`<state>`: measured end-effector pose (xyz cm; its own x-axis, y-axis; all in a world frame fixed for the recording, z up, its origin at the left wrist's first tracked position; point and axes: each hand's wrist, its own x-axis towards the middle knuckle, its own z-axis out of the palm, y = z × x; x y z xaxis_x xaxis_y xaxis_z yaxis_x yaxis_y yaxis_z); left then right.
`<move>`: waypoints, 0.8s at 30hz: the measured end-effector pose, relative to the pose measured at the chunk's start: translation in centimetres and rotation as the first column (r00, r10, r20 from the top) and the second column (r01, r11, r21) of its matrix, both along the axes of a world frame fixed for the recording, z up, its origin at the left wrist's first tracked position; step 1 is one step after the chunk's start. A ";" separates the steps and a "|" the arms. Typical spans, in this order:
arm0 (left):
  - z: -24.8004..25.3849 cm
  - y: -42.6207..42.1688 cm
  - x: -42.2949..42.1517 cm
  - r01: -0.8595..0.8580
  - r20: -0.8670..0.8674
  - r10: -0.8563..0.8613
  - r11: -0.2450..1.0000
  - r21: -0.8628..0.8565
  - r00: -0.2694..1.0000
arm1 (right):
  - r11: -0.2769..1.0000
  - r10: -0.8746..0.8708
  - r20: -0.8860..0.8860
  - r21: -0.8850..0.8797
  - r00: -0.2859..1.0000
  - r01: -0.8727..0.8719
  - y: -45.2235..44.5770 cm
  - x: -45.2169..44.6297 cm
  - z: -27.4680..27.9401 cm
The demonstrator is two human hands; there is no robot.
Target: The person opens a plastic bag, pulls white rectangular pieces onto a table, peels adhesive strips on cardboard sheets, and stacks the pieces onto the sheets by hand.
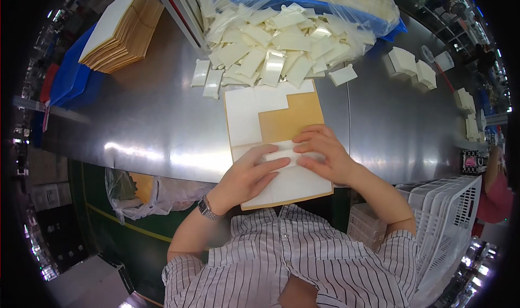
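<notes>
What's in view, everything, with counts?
Bench: 1, grey metal, centre
Flat pieces: many, cream, far-centre heap
Clear bag: 1, around heap
Card: 1, tan and white, under hands
Small piece: 1, white, on card
Card stack: 1, tan, far left
Piece stacks: several, cream, right
White crates: count unclear, lower right
Co-worker: 1, pink top, right edge
Watch: 1, silver, left wrist
Hands: left, right

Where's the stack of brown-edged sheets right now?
Head view, upper left, on the person's left: the stack of brown-edged sheets sits between the blue bin and the metal post.
</notes>
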<state>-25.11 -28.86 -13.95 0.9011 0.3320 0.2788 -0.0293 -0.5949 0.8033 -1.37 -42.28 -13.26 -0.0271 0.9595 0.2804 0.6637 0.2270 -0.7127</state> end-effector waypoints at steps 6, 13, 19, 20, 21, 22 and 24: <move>0.2 0.2 0.0 0.048 -0.028 -0.050 0.996 -0.072 0.998 | 0.993 -0.012 -0.004 0.120 1.000 0.012 6.5 1.7 -1.2; -0.1 0.5 0.3 0.013 -0.030 -0.017 0.992 -0.129 0.999 | 0.933 -0.254 0.166 0.300 0.953 0.196 11.4 0.6 -2.8; 0.1 0.6 0.7 0.025 -0.025 -0.029 0.988 -0.155 0.999 | 0.867 -0.424 -0.598 -0.051 0.680 0.496 10.2 4.4 -0.5; 0.1 0.6 0.7 0.026 -0.026 -0.031 0.988 -0.151 0.999 | 0.866 -0.427 -0.595 -0.052 0.681 0.497 9.8 4.1 -0.6; 0.2 0.7 0.7 0.031 -0.027 -0.036 0.989 -0.145 0.999 | 0.926 -0.341 -0.410 0.011 0.846 0.378 9.5 3.7 -1.0; 0.3 0.7 0.8 0.040 -0.023 -0.043 0.989 -0.145 0.999 | 0.969 -0.232 -0.199 0.045 0.952 0.245 9.2 3.2 -1.3; 0.6 0.5 0.8 0.059 -0.088 -0.076 0.982 -0.180 0.993 | 0.962 -0.196 -0.001 0.191 0.981 0.193 9.7 2.1 -2.5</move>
